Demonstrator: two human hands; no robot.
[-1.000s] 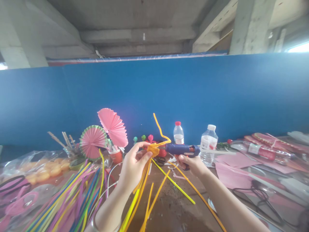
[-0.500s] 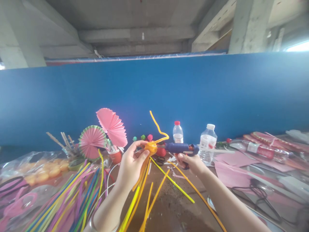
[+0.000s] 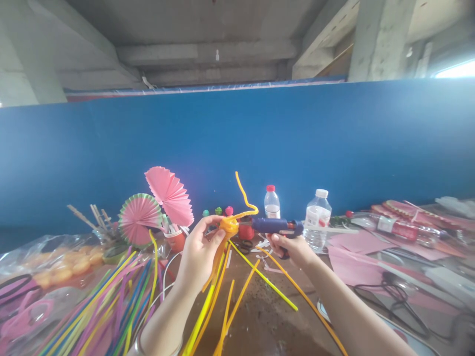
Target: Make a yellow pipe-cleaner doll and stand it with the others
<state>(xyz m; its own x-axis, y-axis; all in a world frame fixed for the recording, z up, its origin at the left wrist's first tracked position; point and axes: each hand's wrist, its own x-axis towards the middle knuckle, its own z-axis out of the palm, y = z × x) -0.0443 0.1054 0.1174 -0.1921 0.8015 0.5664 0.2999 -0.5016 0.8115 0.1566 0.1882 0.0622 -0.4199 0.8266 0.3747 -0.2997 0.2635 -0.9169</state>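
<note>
Between thumb and fingers, my left hand (image 3: 200,249) pinches a ball of coiled orange pipe cleaner (image 3: 229,226). One loose, wavy end of it sticks up above the ball, and orange strands hang beneath my fingers. My right hand (image 3: 291,247) is wrapped round the handle of a dark blue hot glue gun (image 3: 276,226), whose nozzle points left at the ball's right side. Whether the tip touches the ball I cannot tell. Below my hands, a yellow pipe cleaner (image 3: 265,277) and an orange pipe cleaner (image 3: 302,296) lie on the brown table (image 3: 270,326).
Many-coloured pipe cleaners (image 3: 100,306) lie in a heap at left. Pink paper fans (image 3: 170,195) stand behind them by a red cup (image 3: 175,241). Two plastic bottles (image 3: 317,217) stand beyond my right hand. Pink paper (image 3: 352,264) and a dark cable (image 3: 399,301) lie at right.
The ball and its wavy end have turned slightly, the end's tip now further right. Both hands keep their grips; the whole view has shifted a little.
</note>
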